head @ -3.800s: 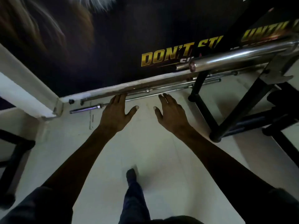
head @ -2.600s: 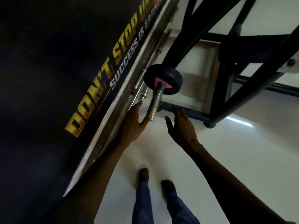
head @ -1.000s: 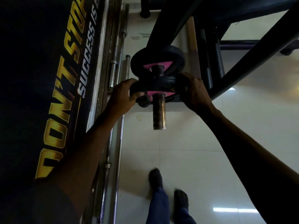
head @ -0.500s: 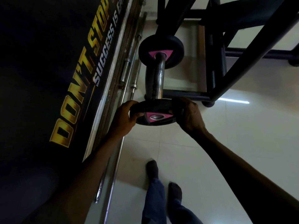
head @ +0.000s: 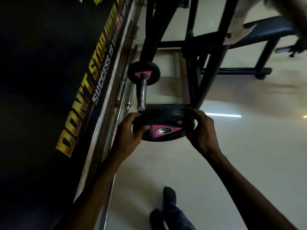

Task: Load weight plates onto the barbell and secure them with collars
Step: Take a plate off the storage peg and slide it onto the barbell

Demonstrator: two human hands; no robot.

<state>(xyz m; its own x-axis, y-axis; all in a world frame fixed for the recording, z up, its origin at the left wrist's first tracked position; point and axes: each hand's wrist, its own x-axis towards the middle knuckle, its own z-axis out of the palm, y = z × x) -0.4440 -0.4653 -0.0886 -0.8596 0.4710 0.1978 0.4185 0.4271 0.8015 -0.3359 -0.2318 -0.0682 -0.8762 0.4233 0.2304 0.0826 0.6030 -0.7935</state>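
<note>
Both hands clasp a black weight plate (head: pixel 163 126) by its rim, left hand (head: pixel 127 130) and right hand (head: pixel 201 130) on opposite sides. It sits just off the barbell sleeve (head: pixel 141 93), clear of the bar's end, with another plate (head: pixel 144 73) already loaded.

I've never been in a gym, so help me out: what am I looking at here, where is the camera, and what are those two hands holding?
The camera sits on the person's head, looking down at their arms and feet. Both hands, the left hand and right hand, grip a round black weight plate with a pink centre by its edges. It is held just off the end of a steel barbell sleeve, not threaded on. Further up that sleeve sits another plate. The black bars are a bench frame. A dark wall banner runs along the left, with spare bars lying on the tiled floor beside it. No collar is visible.
</note>
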